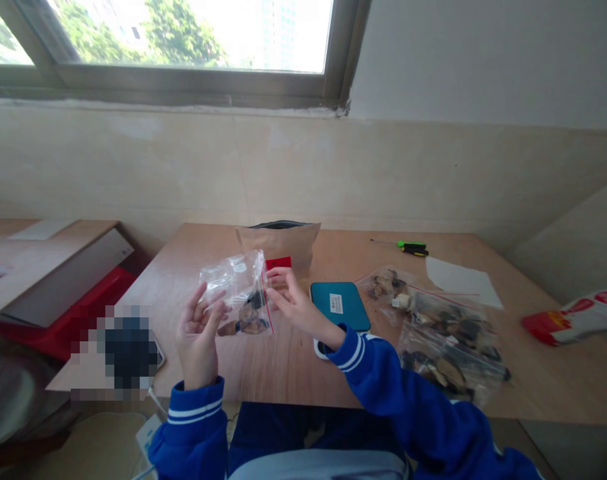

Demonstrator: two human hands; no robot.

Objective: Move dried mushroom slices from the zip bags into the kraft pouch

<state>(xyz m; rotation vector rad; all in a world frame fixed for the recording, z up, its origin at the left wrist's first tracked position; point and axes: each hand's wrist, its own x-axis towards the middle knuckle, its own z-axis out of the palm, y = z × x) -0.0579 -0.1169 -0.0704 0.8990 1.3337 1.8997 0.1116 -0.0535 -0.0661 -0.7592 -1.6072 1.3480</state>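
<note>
Both hands pinch a small clear zip bag [240, 293] of dark pieces above the wooden table [293, 360]: the left hand [198, 333] grips its left edge, the right hand [296, 300] its red seal edge. Behind stands a brown pouch [283, 243]; a teal scale [339, 305] and filled bags [443, 333] lie right.

Pixelated patch [118, 353]: a blocky blur at the wooden table's [293, 360] left edge; what lies under it cannot be told.
Small clear zip bag [240, 293]: dark pieces inside, too small to identify.
White round object [319, 348]: mostly hidden behind the right hand [296, 303] and its wrist.
Red-and-white packet [578, 315]: cut off by the right edge.
</note>
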